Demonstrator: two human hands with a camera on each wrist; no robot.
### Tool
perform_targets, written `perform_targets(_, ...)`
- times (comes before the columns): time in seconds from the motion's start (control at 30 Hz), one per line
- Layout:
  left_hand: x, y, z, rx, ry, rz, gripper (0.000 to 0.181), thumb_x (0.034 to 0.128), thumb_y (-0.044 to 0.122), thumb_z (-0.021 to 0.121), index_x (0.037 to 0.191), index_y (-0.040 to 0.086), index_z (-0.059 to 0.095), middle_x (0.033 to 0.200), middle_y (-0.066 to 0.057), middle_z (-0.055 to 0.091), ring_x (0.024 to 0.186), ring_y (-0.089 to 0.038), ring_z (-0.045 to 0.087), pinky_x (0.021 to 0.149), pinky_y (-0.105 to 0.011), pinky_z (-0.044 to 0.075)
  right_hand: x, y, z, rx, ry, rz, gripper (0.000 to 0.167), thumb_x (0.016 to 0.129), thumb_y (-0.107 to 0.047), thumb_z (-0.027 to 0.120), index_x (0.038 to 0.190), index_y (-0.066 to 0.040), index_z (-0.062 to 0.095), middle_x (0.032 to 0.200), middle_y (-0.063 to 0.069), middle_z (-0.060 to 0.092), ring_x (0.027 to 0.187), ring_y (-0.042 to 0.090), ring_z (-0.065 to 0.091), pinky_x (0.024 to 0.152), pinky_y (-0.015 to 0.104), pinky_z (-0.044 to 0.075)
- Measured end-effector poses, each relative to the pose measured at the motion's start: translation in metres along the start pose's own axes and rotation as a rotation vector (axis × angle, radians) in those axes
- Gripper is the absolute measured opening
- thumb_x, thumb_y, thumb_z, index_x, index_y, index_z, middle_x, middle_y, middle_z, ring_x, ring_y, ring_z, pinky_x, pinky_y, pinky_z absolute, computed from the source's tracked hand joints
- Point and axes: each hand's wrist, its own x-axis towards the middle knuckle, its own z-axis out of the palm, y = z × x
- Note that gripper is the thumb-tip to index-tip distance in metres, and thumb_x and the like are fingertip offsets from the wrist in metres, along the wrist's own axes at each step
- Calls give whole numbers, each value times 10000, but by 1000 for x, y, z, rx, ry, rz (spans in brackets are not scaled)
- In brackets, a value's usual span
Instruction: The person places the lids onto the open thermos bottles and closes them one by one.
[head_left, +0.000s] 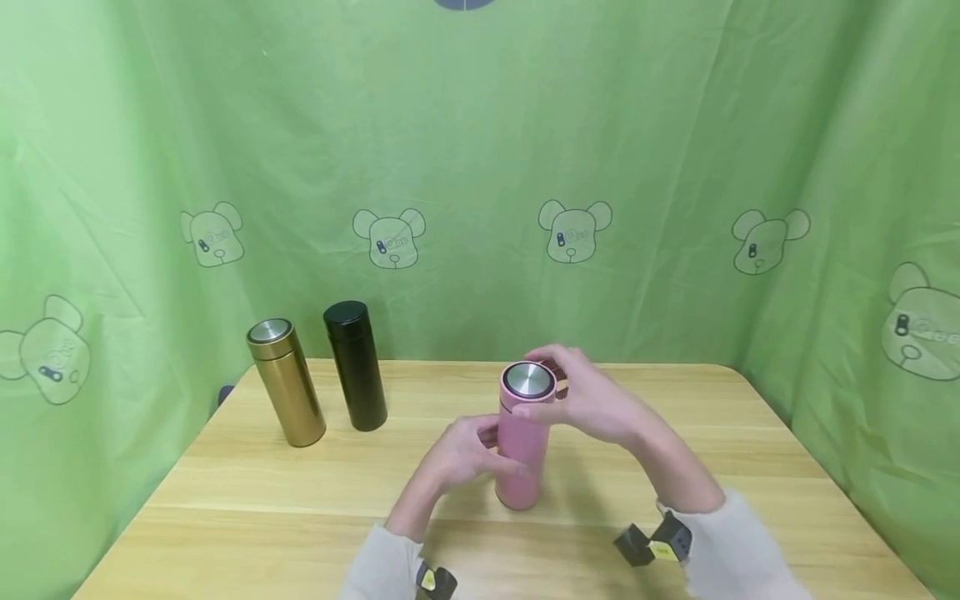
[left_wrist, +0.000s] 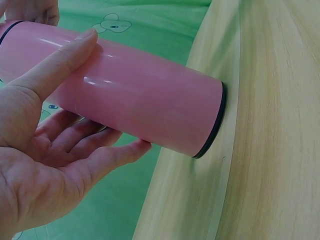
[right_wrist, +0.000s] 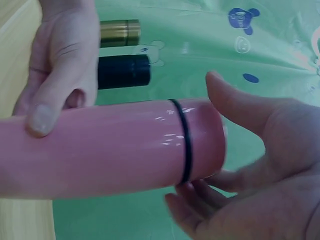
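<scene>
A pink thermos [head_left: 522, 454] with a silver-topped lid [head_left: 529, 380] stands upright over the wooden table, its black-rimmed base at or very near the surface. Low on its body, my left hand [head_left: 468, 454] grips it, thumb across the front and fingers behind, as the left wrist view also shows. Around the lid curls my right hand [head_left: 592, 400], thumb at the front and fingertips at the back. In the right wrist view a dark ring separates the pink lid [right_wrist: 206, 140] from the body; the thumb lies by the lid's top edge and fingers [right_wrist: 187, 205] touch below.
At the table's left stand a gold thermos [head_left: 288, 387] with a silver top and a black thermos [head_left: 358, 367]. The wooden table [head_left: 225, 517] ends at a green curtain [head_left: 480, 125] with printed bear heads, which hangs behind and on both sides.
</scene>
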Motion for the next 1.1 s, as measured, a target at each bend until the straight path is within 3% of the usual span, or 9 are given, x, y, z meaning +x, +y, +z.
perform_targets(0.17, 0, 1, 0, 2, 4, 2, 661, 703, 352, 931, 1308, 292, 671, 1305, 41, 700, 1261, -199, 632, 1110, -489, 468, -4, -3, -7, 55, -102, -33, 776, 921, -252, 743, 1554, -68, 335, 1511, 197, 447, 1451, 444, 367, 1155, 627, 355)
perform_targets(0.33, -1, 0, 0, -7, 10, -6, 666, 692, 372, 937, 1300, 303, 673, 1301, 43, 702, 1258, -196, 635, 1113, -493, 465, -3, -2, -9, 138, -154, -45, 659, 962, -93, 645, 1547, -22, 348, 1518, 196, 483, 1462, 397, 392, 1142, 567, 410)
perform_targets(0.63, 1, 1, 1, 22, 17, -15, 684, 676, 389, 941, 1300, 296, 676, 1289, 33, 710, 1238, -202, 647, 1101, -503, 474, -3, -2, -4, 58, -77, -52, 588, 950, -89, 656, 1493, -39, 437, 1418, 168, 583, 1400, 390, 484, 1139, 575, 409)
perform_targets(0.83, 1, 1, 1, 31, 27, -19, 687, 667, 389, 946, 1293, 289, 684, 1279, 33, 715, 1229, -203, 653, 1091, -493, 485, -1, 2, -2, 59, -30, -37, 567, 914, -83, 694, 1446, -55, 497, 1355, 134, 631, 1333, 366, 556, 1106, 570, 443)
perform_targets(1.1, 0, 2, 1, 30, 31, -16, 661, 668, 374, 944, 1273, 281, 696, 1265, 40, 721, 1219, -195, 658, 1078, -480, 498, 5, 1, 0, 59, 46, 58, 586, 838, -164, 796, 1348, -48, 530, 1265, 135, 647, 1203, 310, 608, 1001, 490, 519)
